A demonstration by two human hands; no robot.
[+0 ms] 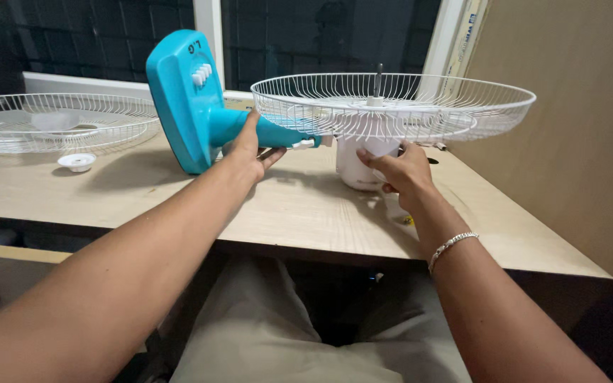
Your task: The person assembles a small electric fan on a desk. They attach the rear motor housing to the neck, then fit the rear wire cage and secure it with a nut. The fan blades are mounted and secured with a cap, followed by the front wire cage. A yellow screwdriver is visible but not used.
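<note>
A fan lies on its back on the wooden table [108, 191]. Its turquoise base and neck [186, 99] tilt up at the left. My left hand [250, 149] grips the turquoise neck from below. The white rear wire guard [406, 106] lies flat and faces up, with the dark motor shaft [378, 76] sticking up from its middle. Under the guard is the white motor housing [355, 167]. My right hand [399, 167] holds that housing, with a silver bracelet on its wrist.
A second white wire guard [51, 120] lies at the table's far left, with a small white round cap [77, 162] in front of it. A wooden panel [576, 128] rises at the right. Dark windows are behind. My legs are under the table edge.
</note>
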